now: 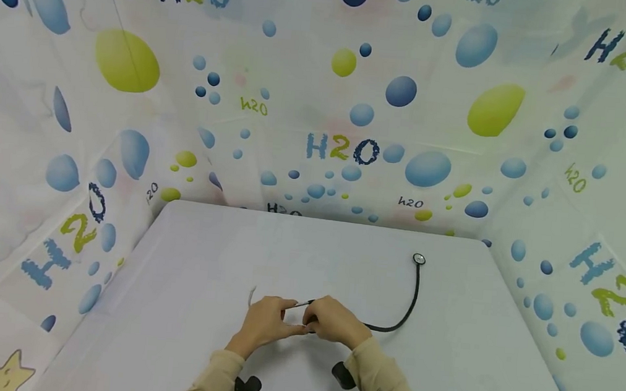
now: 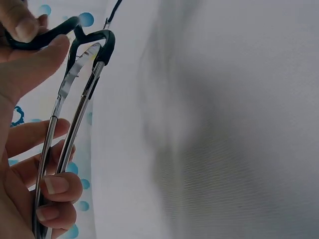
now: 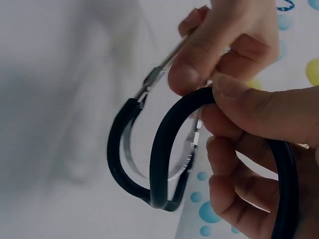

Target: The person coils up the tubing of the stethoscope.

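Observation:
A stethoscope with black tubing point(image 1: 414, 297) is between both hands over the white table. Its round chest piece point(image 1: 418, 259) lies farther back on the right. My left hand point(image 1: 268, 319) grips the two metal ear tubes point(image 2: 80, 114), several fingers curled round them. The left thumb point(image 3: 185, 78) touches the black tube near the other hand. Pinched between thumb and fingers of my right hand point(image 1: 335, 322) is the black tube, which bends in a loop point(image 3: 159, 144) beside the Y-shaped fork. A pale ear tube end point(image 1: 251, 295) sticks out beyond the left hand.
The white table point(image 1: 218, 255) fills the lower middle, bordered at back and sides by a sheet point(image 1: 300, 82) printed with bubbles and H2O lettering. Black wrist devices point(image 1: 247, 390) hang below both cream sleeves point(image 1: 386, 382).

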The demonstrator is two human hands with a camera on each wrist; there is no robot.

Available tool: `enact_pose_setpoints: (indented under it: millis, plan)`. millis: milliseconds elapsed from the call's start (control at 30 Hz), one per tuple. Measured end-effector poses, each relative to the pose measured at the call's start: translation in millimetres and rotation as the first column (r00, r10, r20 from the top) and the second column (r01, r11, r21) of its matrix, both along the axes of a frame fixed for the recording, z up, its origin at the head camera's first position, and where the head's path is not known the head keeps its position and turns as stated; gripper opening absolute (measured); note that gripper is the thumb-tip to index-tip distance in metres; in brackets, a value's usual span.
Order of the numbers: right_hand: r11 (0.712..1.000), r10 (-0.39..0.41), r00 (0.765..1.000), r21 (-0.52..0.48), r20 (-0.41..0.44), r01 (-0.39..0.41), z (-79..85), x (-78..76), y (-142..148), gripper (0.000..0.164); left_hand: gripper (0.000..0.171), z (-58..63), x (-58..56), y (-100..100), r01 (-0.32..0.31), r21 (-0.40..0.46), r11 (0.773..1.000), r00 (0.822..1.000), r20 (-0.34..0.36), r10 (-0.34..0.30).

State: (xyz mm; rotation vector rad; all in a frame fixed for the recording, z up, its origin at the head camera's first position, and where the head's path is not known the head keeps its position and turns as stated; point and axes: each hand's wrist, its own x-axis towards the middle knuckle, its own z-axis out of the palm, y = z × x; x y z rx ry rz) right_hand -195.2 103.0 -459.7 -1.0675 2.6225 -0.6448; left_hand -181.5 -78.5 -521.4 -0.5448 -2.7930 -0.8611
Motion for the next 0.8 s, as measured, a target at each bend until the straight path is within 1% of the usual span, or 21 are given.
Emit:
enact_pose_setpoints:
  millis: [67,133,200,267,433,533,567,700,800]
  plan:
    - [0.999,0.021,1.000,-0.026,0.023,-0.020,-3.0,-1.5,1,0.004,0.061,2.5,-0.9,1,0.016,0.003,1.000,1.000,0.005,-0.016]
    - [0.998,0.033,0.999,-0.054,0.040,-0.031,-6.0,-3.7,3,0.004,0.064,3.7,-1.8,1,0.030,0.012,0.999,0.999,0.026,-0.030]
    - [0.995,0.037,0.998,-0.099,0.057,-0.031,-9.3,-6.5,4,0.004,0.065,4.3,-2.8,1,0.048,0.027,0.998,0.998,0.047,-0.049]
    - [0.988,0.033,0.997,-0.150,0.066,-0.023,-12.5,-9.3,6,0.003,0.064,3.7,-4.0,1,0.066,0.041,0.997,0.997,0.047,-0.067]
    - [0.963,-0.010,0.999,-0.270,0.051,0.024,-17.8,-13.3,8,0.006,0.047,4.6,-5.2,5,0.094,0.080,0.992,0.996,-0.011,-0.094]
    - [0.952,-0.039,0.999,-0.303,0.027,0.045,-19.1,-13.1,8,0.006,0.039,6.8,-5.0,8,0.087,0.094,0.992,0.996,-0.031,-0.084]
    - [0.948,-0.046,0.999,-0.314,0.015,0.048,-19.4,-12.7,8,0.007,0.036,7.8,-4.7,9,0.081,0.095,0.992,0.997,-0.027,-0.079]
    - [0.935,-0.090,0.996,-0.347,-0.027,0.075,-20.5,-11.6,8,0.012,0.023,10.6,-3.9,11,0.025,0.101,0.995,1.000,0.006,-0.026]
    - [0.931,-0.109,0.992,-0.356,-0.060,0.081,-21.4,-11.7,8,0.012,0.019,11.8,-4.1,11,-0.020,0.106,0.994,1.000,0.020,0.018]
